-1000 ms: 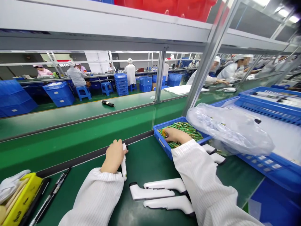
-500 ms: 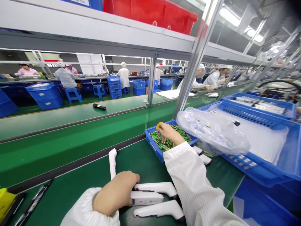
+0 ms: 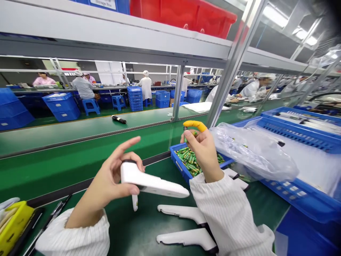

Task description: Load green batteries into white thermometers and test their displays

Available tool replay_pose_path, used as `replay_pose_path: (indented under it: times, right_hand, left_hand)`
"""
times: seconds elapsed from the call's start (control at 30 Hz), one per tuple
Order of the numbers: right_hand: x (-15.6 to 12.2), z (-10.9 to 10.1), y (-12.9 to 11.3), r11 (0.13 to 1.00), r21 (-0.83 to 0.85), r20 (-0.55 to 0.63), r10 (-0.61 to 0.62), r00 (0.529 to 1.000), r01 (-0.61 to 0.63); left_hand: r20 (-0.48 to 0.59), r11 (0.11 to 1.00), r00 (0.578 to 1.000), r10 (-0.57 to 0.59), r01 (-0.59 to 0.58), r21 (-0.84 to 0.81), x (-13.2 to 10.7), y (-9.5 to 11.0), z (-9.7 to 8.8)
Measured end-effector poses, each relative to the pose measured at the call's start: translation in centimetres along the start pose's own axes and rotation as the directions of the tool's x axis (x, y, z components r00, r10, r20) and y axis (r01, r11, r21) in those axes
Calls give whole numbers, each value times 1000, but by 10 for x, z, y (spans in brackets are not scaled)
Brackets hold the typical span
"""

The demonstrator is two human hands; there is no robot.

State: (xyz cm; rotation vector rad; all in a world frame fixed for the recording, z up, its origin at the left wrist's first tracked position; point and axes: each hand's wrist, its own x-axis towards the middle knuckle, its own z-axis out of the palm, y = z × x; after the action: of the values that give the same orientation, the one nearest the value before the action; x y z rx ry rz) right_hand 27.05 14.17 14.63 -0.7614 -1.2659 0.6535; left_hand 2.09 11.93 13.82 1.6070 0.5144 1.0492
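My left hand [image 3: 113, 177] grips a white angled plastic device [image 3: 157, 183] by its thick, black-ended part, its slim end pointing right. The index finger is stretched out. In my right hand [image 3: 205, 151], which wears a yellow finger cot, is a small green battery [image 3: 185, 133] held upright between thumb and fingers; more green shows behind the thumb. Below this hand stands a blue bin [image 3: 179, 167] full of loose green batteries [image 3: 190, 160]. Two similar white devices [image 3: 183, 236] lie on the green table beside my right sleeve. Another white piece [image 3: 135, 202] is partly hidden behind the held device.
A clear plastic bag [image 3: 253, 149] rests against a large blue crate [image 3: 301, 199] at right. At lower left are a yellow container [image 3: 16, 220] and a dark thin tool [image 3: 53, 217]. A metal post [image 3: 226, 71] rises behind the bin. Several people work in the background.
My left hand has lifted one white device off the table, tilting it up. My right hand has risen out of the bin with a battery and now faces the device.
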Motion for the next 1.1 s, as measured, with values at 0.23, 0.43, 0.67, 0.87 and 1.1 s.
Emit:
replay_pose_path:
  times: [0.23,0.43,0.67,0.87,1.1]
  right_hand:
    - [-45,43,-19,991,137,-36,10,999,-5]
    - [-83,70,-24,980,-93,308,-140,941,176]
    - [-94,77,-19,666,-338,458,-501,734,665]
    - [-91,78,-24,768,-233,474,-445,759,596]
    - [-88,78,-28,601,-373,563,-459,687,707]
  left_hand:
    - [-189,476,962,-200,-73,-876,8,2,10]
    - [-437,577,882,-176,-267,-772,5,15,45]
    - [-539,650,839,-68,-373,-663,-7,24,54]
    - [-565,643,824,50,-460,-613,-12,30,52]
    - [-604,642,797,15,-470,-605,-6,25,49]
